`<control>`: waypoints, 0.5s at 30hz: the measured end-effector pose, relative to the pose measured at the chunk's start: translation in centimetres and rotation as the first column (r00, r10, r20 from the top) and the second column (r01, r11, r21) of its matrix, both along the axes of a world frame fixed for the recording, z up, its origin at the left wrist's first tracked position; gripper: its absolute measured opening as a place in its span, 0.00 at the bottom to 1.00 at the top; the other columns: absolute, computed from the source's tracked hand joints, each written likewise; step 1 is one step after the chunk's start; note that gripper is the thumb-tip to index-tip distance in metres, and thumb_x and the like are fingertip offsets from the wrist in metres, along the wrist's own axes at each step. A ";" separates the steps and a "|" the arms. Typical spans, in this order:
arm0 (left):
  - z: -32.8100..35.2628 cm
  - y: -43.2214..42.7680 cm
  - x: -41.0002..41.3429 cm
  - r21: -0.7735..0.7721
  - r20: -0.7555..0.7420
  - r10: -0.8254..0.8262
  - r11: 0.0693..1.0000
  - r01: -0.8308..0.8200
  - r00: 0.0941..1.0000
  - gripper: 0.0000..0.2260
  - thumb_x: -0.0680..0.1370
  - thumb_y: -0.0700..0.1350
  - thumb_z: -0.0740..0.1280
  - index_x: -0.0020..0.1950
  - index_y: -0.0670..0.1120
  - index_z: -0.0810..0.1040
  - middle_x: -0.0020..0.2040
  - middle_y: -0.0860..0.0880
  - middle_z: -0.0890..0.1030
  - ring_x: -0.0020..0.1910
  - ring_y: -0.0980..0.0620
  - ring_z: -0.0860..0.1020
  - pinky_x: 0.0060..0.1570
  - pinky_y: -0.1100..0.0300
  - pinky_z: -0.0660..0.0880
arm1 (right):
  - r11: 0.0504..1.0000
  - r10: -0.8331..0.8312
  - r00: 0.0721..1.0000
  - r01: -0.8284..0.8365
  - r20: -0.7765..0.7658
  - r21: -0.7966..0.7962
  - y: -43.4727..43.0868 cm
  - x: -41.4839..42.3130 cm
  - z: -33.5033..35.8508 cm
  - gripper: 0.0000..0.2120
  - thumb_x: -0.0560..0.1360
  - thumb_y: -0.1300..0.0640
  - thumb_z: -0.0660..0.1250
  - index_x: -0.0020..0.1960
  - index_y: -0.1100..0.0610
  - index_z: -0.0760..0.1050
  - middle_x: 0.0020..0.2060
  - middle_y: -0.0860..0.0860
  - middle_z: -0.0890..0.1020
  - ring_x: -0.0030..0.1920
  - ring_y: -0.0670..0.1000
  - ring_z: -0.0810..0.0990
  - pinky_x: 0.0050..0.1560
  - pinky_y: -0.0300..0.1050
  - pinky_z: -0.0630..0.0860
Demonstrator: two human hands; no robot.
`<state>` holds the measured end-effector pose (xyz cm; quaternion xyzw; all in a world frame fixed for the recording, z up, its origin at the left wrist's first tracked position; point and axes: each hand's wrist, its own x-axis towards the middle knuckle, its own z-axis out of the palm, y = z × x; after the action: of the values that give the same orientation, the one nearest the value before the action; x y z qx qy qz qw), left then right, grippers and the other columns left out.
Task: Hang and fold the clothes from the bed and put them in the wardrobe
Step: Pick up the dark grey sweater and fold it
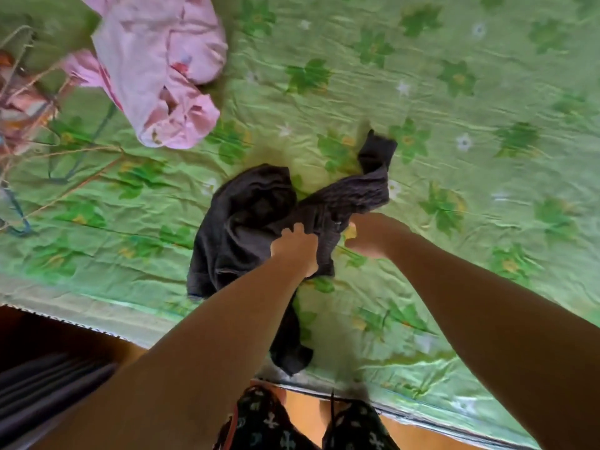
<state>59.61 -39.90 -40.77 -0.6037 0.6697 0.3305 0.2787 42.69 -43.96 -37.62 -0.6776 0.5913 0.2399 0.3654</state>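
left hand [295,248] fingers [297,229] clenched into the dark garment [246,216], bunching cloth under them. right hand [365,237] is at the garment's edge just right of my left fingers. its fingertips are hidden behind the hand, so can't tell if it's actually pinching anything.

garment sits crumpled on the green floral sheet [454,157]. bulk is left of and beyond my left fingers, one twisted sleeve or leg runs away past my right fingers, and another tail trails back toward me over the bed edge.

risks as i see them:
- grabbing a wad, not a seam or waistband. lift from here and it likely comes up twisted, so no clean fold or hang.
- if the right hand has no real hold, all the weight goes on the left and the piece swings.
- tail over the edge could pull the rest toward the floor once i lift.
- can't tell what garment it is yet, so fold vs hang is undecided.

pink garment [156,69] and wire hangers [29,164] are well off to the left of my left fingers, out of reach.
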 end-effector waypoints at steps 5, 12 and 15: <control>-5.1 0.0 -1.0 -0.201 0.076 0.027 0.979 -0.011 0.997 0.35 0.78 0.49 0.69 0.80 0.52 0.54 0.75 0.39 0.58 0.68 0.35 0.63 0.47 0.47 0.76 | 0.997 -0.067 0.998 0.067 0.021 -0.024 0.2 -0.1 -7.8 0.22 0.78 0.53 0.66 0.70 0.55 0.71 0.65 0.56 0.78 0.62 0.59 0.78 0.48 0.46 0.70; -7.3 -0.5 0.4 -0.375 0.111 0.032 0.927 0.012 0.993 0.25 0.76 0.47 0.72 0.69 0.47 0.66 0.65 0.43 0.70 0.63 0.40 0.70 0.45 0.50 0.74 | 0.850 -0.526 0.818 0.505 0.232 0.148 0.3 2.9 -13.3 0.22 0.72 0.59 0.73 0.60 0.59 0.66 0.46 0.57 0.77 0.45 0.58 0.77 0.40 0.52 0.74; -6.6 -0.7 1.0 -0.356 0.039 0.067 0.933 -0.048 0.997 0.20 0.78 0.48 0.69 0.67 0.49 0.67 0.63 0.45 0.71 0.63 0.40 0.70 0.50 0.48 0.76 | 0.847 -0.528 0.803 0.520 0.276 0.107 0.6 3.4 -13.4 0.09 0.72 0.61 0.71 0.41 0.56 0.71 0.34 0.52 0.75 0.39 0.56 0.76 0.30 0.45 0.65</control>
<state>60.65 -40.58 -47.36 -0.6717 0.6931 0.1969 0.1725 46.11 -43.35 -50.99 -0.5113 0.6909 0.0338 0.5101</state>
